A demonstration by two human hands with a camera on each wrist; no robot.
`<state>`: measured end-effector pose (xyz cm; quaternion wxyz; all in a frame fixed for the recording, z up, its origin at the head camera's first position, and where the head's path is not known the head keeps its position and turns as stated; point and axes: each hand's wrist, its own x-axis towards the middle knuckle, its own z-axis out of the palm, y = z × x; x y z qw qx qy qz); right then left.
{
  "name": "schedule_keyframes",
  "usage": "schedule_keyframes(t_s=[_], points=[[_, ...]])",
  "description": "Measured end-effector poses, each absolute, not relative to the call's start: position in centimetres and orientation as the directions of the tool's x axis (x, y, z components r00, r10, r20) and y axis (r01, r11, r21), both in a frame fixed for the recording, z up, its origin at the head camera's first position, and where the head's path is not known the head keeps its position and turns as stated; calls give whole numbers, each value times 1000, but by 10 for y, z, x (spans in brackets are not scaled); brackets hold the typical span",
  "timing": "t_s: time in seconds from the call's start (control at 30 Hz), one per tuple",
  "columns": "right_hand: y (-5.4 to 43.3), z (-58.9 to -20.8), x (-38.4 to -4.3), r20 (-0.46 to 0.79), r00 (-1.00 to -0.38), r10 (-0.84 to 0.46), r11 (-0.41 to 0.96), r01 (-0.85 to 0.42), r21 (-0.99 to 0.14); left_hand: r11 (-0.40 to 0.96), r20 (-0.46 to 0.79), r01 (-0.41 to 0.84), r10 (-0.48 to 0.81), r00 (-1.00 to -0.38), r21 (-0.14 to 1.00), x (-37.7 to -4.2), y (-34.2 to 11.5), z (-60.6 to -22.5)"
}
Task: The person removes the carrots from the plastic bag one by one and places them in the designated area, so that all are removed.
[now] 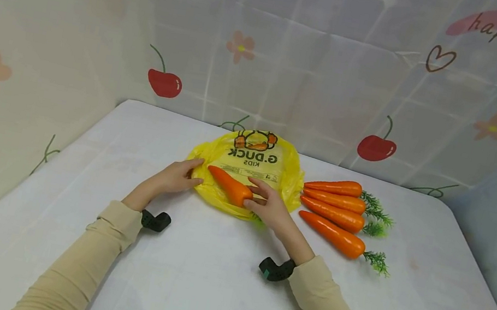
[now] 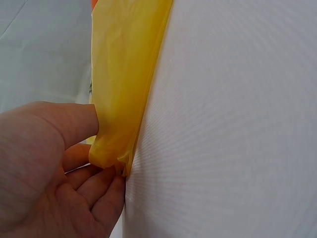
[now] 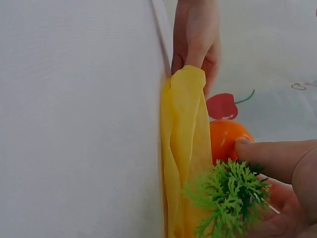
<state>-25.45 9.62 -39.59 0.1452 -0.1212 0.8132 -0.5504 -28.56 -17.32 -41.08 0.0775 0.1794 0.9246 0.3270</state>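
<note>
A yellow plastic bag (image 1: 228,157) printed with a duck picture lies flattened at the table's far middle. My left hand (image 1: 176,175) holds its left edge, the thumb over the film and the fingers curled below it, as the left wrist view shows. An orange toy carrot (image 1: 229,186) lies slantwise over the bag, tip to the upper left. My right hand (image 1: 271,208) pinches this carrot near its thick end. In the right wrist view the thumb presses on the orange body (image 3: 229,138), and green leaves (image 3: 233,196) stick out below and partly hide the fingers.
To the right of the bag lie several more toy carrots, the nearest carrot (image 1: 333,235) set slightly apart, all with leaves toward the right. A white cloth covers the table (image 1: 196,279). A printed curtain (image 1: 292,74) hangs behind the far edge.
</note>
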Motion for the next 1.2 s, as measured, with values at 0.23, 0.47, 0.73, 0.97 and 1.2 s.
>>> schedule_keyframes(t_s=[0.23, 0.47, 0.73, 0.97, 1.2], points=[[99, -387, -253, -118, -932, -342, 335, -3, -942, 716, -20, 286, 386, -922, 637, -284, -174, -410], [99, -364, -241, -128, -938, -322, 352, 7, -936, 709, -21, 280, 384, -923, 647, -285, -174, -410], [109, -386, -259, -134, -934, -331, 319, 23, -948, 702, -3, 299, 394, -919, 647, -283, -173, -407], [109, -389, -258, -161, -918, -364, 362, 19, -932, 713, -24, 279, 383, -924, 644, -286, -173, -410], [109, -394, -257, -163, -882, -442, 427, -47, -903, 712, -25, 279, 385, -923, 644, -285, -173, -410]])
